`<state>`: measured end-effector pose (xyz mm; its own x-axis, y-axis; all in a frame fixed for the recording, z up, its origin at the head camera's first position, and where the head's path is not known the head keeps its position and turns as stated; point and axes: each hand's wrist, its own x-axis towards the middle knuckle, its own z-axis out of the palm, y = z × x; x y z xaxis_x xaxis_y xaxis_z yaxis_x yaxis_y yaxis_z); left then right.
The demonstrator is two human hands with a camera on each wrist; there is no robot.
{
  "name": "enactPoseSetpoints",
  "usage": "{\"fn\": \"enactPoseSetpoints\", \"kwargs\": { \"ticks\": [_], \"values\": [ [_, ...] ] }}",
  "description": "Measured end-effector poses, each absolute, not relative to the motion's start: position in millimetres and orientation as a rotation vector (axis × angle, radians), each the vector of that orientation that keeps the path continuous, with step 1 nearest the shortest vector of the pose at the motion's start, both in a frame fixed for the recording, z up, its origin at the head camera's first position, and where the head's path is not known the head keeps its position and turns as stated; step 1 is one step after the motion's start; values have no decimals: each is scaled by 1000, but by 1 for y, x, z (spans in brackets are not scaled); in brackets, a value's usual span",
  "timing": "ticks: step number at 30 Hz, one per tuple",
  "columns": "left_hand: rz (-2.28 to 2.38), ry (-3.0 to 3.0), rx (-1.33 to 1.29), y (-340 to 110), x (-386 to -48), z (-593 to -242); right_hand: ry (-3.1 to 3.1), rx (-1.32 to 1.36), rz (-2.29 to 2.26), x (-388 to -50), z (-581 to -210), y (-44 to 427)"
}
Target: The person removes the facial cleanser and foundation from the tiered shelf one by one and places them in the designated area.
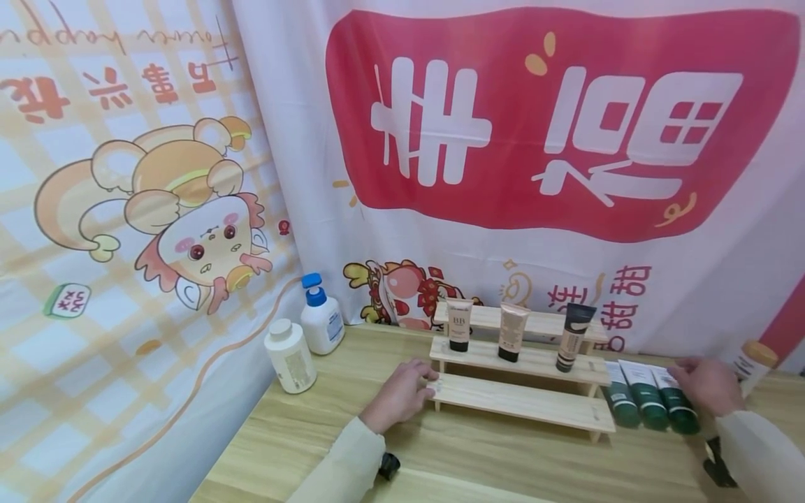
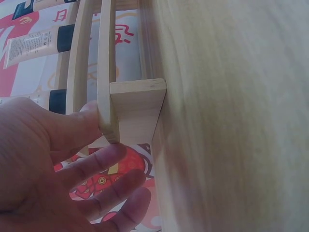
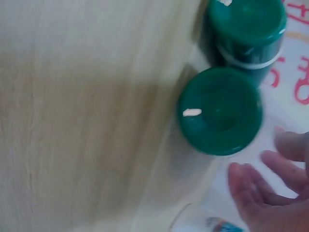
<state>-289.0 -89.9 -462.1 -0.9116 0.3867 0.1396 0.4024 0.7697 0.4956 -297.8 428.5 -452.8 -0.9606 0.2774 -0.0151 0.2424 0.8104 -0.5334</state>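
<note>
A three-step wooden rack (image 1: 522, 402) stands on the table, with three upright tubes on its middle step: a beige one (image 1: 460, 327), a pinkish one (image 1: 512, 334) and a darker one (image 1: 574, 339). My left hand (image 1: 402, 392) pinches the left end of the lowest step (image 2: 107, 96) between thumb and index finger; the other fingers of that hand (image 2: 72, 159) are spread. Right of the rack, three white-and-green tubes (image 1: 648, 398) stand side by side. Beside the rightmost tube (image 1: 676, 402) is my right hand (image 1: 711, 388); in the right wrist view its fingers (image 3: 246, 188) are apart from the green cap (image 3: 219, 111).
At the left stand a white bottle (image 1: 292, 358) and a white pump bottle with a blue top (image 1: 323, 321). A white bottle with a tan cap (image 1: 759, 353) is behind my right hand. Printed cloth (image 1: 302, 140) hangs behind the table (image 1: 264, 433).
</note>
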Motion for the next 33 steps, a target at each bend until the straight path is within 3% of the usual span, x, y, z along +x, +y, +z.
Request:
{"fn": "enactPoseSetpoints", "kwargs": {
  "ticks": [15,22,33],
  "values": [
    [-843,-2913,-643,-91,-291,-466,-2375,126,820,-265,-400,332],
    [-854,-2912,-645,-90,-288,-463,-2264,372,812,-262,-393,296],
    [-854,-2901,-656,-91,-287,-463,-2270,381,836,-264,-396,279]
  ]
}}
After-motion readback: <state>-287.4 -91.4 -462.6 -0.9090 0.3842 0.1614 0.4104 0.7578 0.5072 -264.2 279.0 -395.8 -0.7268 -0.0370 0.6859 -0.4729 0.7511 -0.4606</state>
